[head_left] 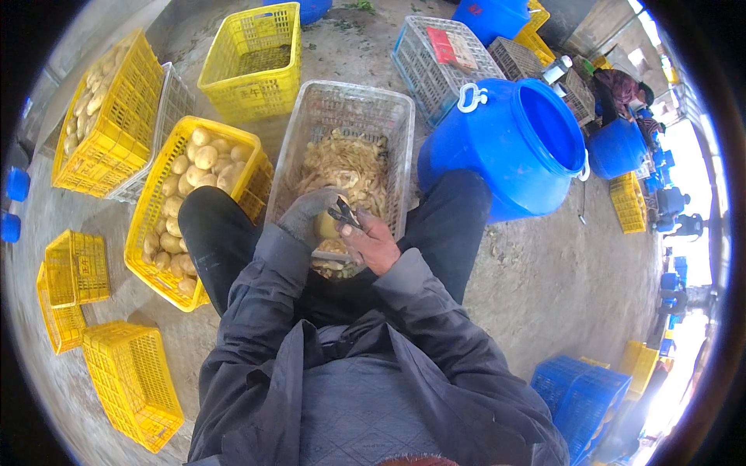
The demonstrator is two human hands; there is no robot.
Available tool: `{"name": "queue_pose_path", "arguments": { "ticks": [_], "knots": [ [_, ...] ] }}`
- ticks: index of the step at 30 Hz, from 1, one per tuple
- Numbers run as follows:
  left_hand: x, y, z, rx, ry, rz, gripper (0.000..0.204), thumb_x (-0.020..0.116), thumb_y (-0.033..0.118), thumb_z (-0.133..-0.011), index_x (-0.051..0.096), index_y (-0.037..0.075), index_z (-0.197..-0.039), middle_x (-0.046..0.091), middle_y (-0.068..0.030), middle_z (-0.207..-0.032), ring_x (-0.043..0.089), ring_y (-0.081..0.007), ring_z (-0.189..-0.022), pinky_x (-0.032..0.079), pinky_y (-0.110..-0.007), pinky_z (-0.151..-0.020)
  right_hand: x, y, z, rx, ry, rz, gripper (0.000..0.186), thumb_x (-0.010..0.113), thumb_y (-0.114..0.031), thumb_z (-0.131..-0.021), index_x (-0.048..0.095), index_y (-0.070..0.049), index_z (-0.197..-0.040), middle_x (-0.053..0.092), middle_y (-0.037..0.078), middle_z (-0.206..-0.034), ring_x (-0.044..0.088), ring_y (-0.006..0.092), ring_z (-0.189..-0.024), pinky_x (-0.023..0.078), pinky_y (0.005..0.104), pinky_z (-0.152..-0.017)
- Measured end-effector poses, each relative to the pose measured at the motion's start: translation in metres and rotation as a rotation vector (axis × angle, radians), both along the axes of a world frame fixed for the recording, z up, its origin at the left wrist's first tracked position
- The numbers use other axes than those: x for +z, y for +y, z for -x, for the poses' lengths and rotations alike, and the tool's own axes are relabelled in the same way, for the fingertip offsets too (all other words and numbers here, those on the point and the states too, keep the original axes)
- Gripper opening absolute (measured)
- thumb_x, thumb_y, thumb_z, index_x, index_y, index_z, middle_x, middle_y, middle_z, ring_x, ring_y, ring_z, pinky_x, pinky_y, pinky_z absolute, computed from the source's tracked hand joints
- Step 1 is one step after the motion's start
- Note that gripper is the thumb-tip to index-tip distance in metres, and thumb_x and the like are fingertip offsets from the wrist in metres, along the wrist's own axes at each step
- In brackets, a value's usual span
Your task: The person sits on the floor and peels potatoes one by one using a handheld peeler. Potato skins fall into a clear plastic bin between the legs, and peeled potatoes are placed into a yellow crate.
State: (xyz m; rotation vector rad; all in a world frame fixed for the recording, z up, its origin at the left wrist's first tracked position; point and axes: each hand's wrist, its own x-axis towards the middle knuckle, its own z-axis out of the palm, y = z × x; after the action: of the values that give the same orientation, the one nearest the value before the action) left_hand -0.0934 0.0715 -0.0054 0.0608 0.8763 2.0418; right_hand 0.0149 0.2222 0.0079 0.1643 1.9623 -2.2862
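My left hand (307, 213), in a grey glove, is closed on a yellowish potato (325, 227) over a pale plastic crate (402, 132) between my knees. My bare right hand (371, 242) grips a dark hand tool that looks like a peeler (345, 213), its head at the top of the potato. A heap of pale peelings (342, 163) lies in the crate. A yellow crate of potatoes (202, 159) stands against my left leg.
Yellow crates (250, 31) stand at the left and far side, one more full of potatoes (99, 78). A blue barrel (489, 155) is beside my right leg, a grey crate (439, 70) beyond it. A crouching person (622, 93) is at far right; blue crates (575, 404) sit lower right.
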Motion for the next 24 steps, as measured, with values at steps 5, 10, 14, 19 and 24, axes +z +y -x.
{"name": "queue_pose_path", "arguments": {
  "ticks": [5,10,14,19,24],
  "knots": [
    [-0.015,0.000,-0.001,-0.013,-0.020,-0.007,0.047,0.070,0.028,-0.086,0.059,-0.003,-0.120,0.067,-0.0125,-0.106,0.066,-0.0231,-0.094,0.056,-0.037,-0.085,0.003,-0.002,-0.003,-0.015,0.040,-0.080,0.031,0.065,-0.023,-0.094,0.058,0.001,-0.113,0.055,0.000,-0.085,0.047,0.0084,-0.075,0.039,0.0255,-0.065],
    [-0.017,0.000,-0.005,0.026,0.039,-0.007,0.053,0.071,0.034,-0.085,0.059,-0.003,-0.121,0.067,-0.0141,-0.106,0.067,-0.0250,-0.094,0.056,-0.039,-0.085,0.020,-0.006,-0.003,-0.019,0.062,0.040,0.025,0.067,-0.023,-0.092,0.059,-0.003,-0.104,0.049,-0.004,-0.071,0.044,0.0050,-0.056,0.033,0.0238,-0.050],
    [-0.016,-0.003,-0.006,-0.006,-0.013,-0.053,0.047,0.070,0.031,-0.087,0.060,-0.001,-0.120,0.067,-0.0125,-0.105,0.066,-0.0230,-0.093,0.056,-0.037,-0.083,0.014,0.001,-0.006,0.012,-0.057,0.091,0.032,0.066,-0.019,-0.092,0.059,-0.001,-0.118,0.055,-0.002,-0.084,0.049,0.0072,-0.074,0.039,0.0246,-0.062],
    [-0.015,0.000,-0.004,-0.024,0.022,-0.005,0.034,0.070,0.024,-0.089,0.062,0.002,-0.114,0.067,-0.0099,-0.104,0.066,-0.0200,-0.091,0.055,-0.033,-0.080,0.006,-0.005,-0.008,-0.099,-0.131,0.297,0.023,0.064,-0.014,-0.090,0.057,-0.002,-0.108,0.048,-0.003,-0.066,0.040,0.0080,-0.049,0.031,0.0252,-0.044],
    [0.002,-0.001,-0.011,0.053,0.106,-0.004,0.033,0.071,0.022,-0.087,0.063,0.001,-0.111,0.068,-0.0105,-0.099,0.067,-0.0200,-0.088,0.055,-0.033,-0.079,0.011,0.000,-0.008,-0.081,-0.108,0.444,0.014,0.056,-0.013,-0.088,0.055,-0.001,-0.096,0.044,0.002,-0.064,0.040,0.0117,-0.045,0.032,0.0270,-0.044]
  ]
}}
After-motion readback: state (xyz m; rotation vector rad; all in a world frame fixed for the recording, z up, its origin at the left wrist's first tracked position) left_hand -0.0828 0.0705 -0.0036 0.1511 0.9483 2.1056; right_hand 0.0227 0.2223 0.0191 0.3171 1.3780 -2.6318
